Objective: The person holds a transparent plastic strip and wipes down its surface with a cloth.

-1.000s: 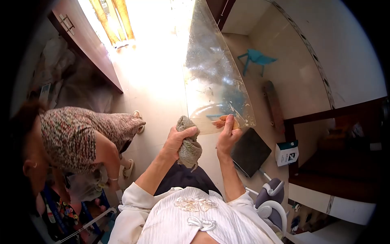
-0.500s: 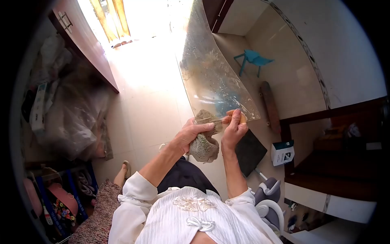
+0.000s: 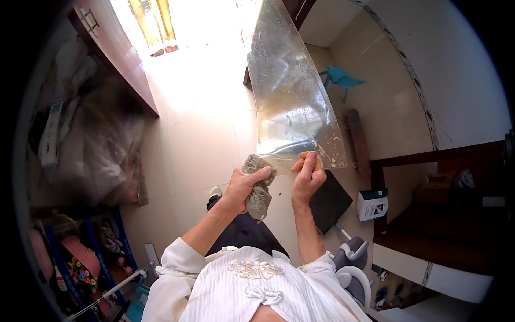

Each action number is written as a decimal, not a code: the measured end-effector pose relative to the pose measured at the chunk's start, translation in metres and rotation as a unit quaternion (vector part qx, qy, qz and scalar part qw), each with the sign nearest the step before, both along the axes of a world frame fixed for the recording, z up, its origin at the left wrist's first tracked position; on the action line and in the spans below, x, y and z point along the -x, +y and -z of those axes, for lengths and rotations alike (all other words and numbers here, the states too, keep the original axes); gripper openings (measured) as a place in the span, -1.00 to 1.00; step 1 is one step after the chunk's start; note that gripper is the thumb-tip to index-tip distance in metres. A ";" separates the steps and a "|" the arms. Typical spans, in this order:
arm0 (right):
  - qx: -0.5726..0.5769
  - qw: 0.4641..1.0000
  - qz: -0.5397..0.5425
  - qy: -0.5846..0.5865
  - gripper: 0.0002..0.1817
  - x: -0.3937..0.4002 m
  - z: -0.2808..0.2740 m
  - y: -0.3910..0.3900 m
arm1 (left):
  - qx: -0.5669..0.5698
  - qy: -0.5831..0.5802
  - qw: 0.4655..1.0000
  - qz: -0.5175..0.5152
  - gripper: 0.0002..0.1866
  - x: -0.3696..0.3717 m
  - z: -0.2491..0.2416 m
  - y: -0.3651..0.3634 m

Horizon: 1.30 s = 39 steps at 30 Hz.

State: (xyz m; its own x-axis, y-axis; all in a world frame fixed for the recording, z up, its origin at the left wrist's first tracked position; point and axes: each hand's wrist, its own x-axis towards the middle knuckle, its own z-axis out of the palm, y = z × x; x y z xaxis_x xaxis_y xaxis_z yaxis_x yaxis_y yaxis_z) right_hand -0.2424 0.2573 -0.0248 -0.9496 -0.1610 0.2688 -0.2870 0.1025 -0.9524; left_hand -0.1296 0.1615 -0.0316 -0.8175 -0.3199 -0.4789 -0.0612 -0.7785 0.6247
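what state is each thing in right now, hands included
clear flexible plastic sheet: held up, bowed, smudged
grey-brown terry cloth: bunched, at the sheet's lower edge
left hand: shut on the cloth
right hand: pinching the sheet's bottom edge
small blue plastic chair: upright on the floor

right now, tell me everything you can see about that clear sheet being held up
The clear sheet is a long, see-through plastic-looking panel, bowed along its length and speckled with smudges and droplets that catch the light. It rises away from the person over the tiled floor. The right hand pinches its lower edge near the corner. The left hand grips a grey cloth just at that lower edge; whether the cloth touches it is unclear.
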 end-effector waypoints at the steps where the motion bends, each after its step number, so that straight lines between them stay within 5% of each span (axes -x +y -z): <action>1: 0.000 1.000 -0.002 -0.001 -0.57 0.003 0.002 0.001 | 0.013 -0.013 0.999 -0.031 -0.73 0.000 0.004 -0.001; 4: 0.068 0.996 0.035 -0.051 -0.57 0.018 0.006 0.007 | -0.081 -0.047 0.985 -0.146 -0.75 -0.011 0.018 -0.036; 11: 0.079 0.996 -0.023 -0.044 -0.58 0.023 0.003 0.006 | -0.113 -0.028 0.993 0.012 -0.47 0.007 0.017 -0.033; 12: 0.070 0.996 -0.023 -0.053 -0.58 0.017 0.004 0.006 | -0.143 0.016 0.989 0.028 -0.56 0.015 0.020 -0.029; 15: 0.099 0.991 -0.024 -0.091 -0.62 0.012 0.013 0.019 | -0.101 0.048 0.992 0.064 -0.63 0.036 -0.006 -0.016; 17: 0.127 0.982 -0.010 -0.136 -0.65 0.012 0.019 0.034 | 0.061 0.038 0.995 0.073 -0.77 0.042 -0.015 -0.006; 22: 0.243 0.920 0.092 -0.294 -0.74 0.006 0.003 0.024 | 0.155 0.038 0.985 0.070 -0.77 0.047 0.010 0.021; 29: 0.055 0.983 0.112 -0.132 -0.63 0.008 0.030 0.031 | 0.135 -0.008 0.989 0.056 -0.76 0.059 0.014 0.041; 33: -0.025 0.983 0.165 -0.071 -0.58 0.002 0.031 0.040 | -0.010 -0.064 0.997 0.051 -0.71 0.073 0.028 0.000; 39: -0.146 0.961 0.234 -0.003 -0.58 -0.015 0.052 0.062 | 0.124 -0.033 0.988 0.084 -0.68 0.147 0.016 -0.120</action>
State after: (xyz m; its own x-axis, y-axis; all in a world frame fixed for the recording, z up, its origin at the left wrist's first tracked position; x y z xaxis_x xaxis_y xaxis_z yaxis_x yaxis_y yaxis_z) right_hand -0.2271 0.3195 -0.0773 -0.9380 0.2160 0.2710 -0.1388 0.4825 -0.8648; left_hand -0.2767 0.0414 -0.0474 -0.8388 -0.2972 -0.4561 -0.2229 -0.5769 0.7858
